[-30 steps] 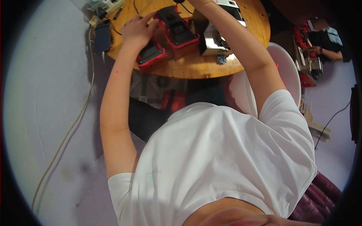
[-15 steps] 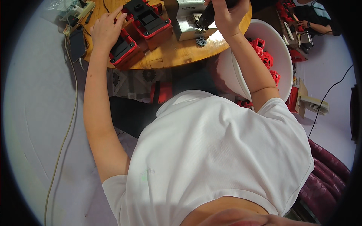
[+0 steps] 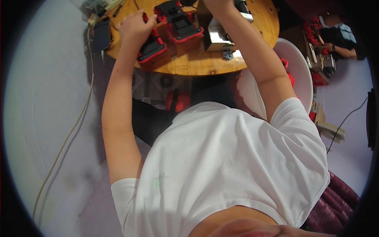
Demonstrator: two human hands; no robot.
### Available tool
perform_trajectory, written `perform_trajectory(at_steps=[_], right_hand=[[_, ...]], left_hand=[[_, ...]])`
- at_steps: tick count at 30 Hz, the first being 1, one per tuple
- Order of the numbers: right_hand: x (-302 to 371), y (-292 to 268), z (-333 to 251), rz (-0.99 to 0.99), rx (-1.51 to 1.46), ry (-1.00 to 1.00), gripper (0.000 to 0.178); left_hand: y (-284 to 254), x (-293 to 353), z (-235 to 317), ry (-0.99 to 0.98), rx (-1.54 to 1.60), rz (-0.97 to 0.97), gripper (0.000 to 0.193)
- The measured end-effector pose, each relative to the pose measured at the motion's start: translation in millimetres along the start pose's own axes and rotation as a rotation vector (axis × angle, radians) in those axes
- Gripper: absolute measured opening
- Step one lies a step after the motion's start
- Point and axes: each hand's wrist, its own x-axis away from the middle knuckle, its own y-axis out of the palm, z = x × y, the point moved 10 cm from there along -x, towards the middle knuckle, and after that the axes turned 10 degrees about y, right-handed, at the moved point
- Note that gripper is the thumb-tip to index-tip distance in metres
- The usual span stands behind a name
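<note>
Bright, soft light; gentle overall blur. Just below the right hand (image 3: 220, 5), glare whitens the metal box (image 3: 217, 36) and nearby counter (image 3: 189, 69). Left of the left hand (image 3: 136, 27), a cable (image 3: 81, 118) casts a shadow; fisheye edges bend into black.

The left fingers (image 3: 151, 21) are at the far end of one case (image 3: 153, 49), on the table (image 3: 189, 70). A second case (image 3: 182, 29) stands immediately right of them; farther right is a box (image 3: 215, 37), with a small bundle (image 3: 227, 55) before it. Left of the fingers: a phone (image 3: 101, 36). Well right, beside the table: a tub (image 3: 306, 73).
</note>
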Motion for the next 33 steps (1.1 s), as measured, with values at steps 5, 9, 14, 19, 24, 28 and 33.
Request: perform_trajectory(at_steps=[5,9,14,19,24,28,33], right_hand=[[-10,48,53,-0.036,-0.006,0.029,0.032],[-10,52,80,-0.051,0.146,0.027,0.031],[-13,54,89,-0.046,0.05,0.06,0.03],[-11,61,91,-0.107,0.117,0.045,0.029],[-8,71,91,-0.102,0.24,0.0,0.029],[-7,75,96,-0.108,0.322,-0.003,0.03],[-10,72,92,-0.12,0.338,0.0,0.029]], left_hand=[[2,2,4,-0.013,-0.032,-0.05,0.05],[1,6,4,-0.056,-0.098,-0.079,0.049],[1,7,3,-0.038,-0.081,-0.059,0.051],[2,9,3,-0.018,-0.077,-0.019,0.051],[0,9,5,-0.008,-0.088,-0.018,0.05],[-2,10,5,0.003,-0.085,0.019,0.05],[-1,6,8,0.016,-0.091,0.024,0.051]])
